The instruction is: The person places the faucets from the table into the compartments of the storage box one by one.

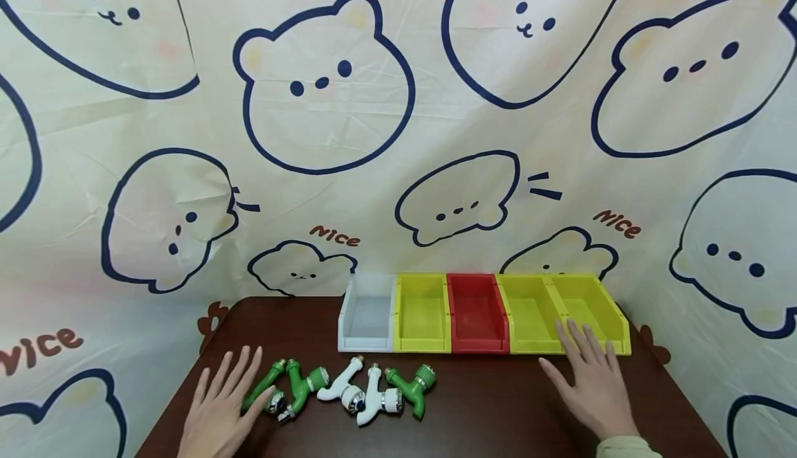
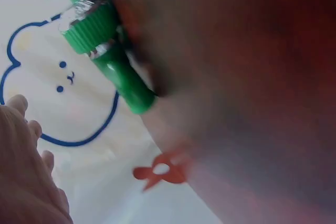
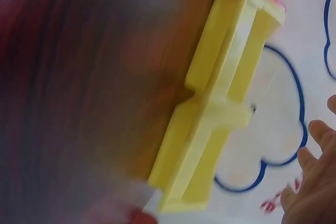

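While both hands spread with nothing grasped, the leftmost green tap (image 1: 264, 383) lies on the surface (image 1: 486, 409) just right of the left hand (image 1: 218, 406), the nearer grip, its long axis slanting away rightward; the right hand (image 1: 593, 387) is well apart, by the rightmost yellow bin (image 1: 588, 297).

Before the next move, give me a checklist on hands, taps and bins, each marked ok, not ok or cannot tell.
1. Left hand holds nothing: ok, fingers spread.
2. Left hand off the leftmost green tap: cannot tell; the thumb overlaps it in the head view.
3. Right hand holds nothing: ok.
4. White taps well separated: not ok; the left white tap and right white tap lie close together, perhaps touching.
5. Bins side by side: ok; white bin, left yellow bin, red bin, then two more yellow bins.
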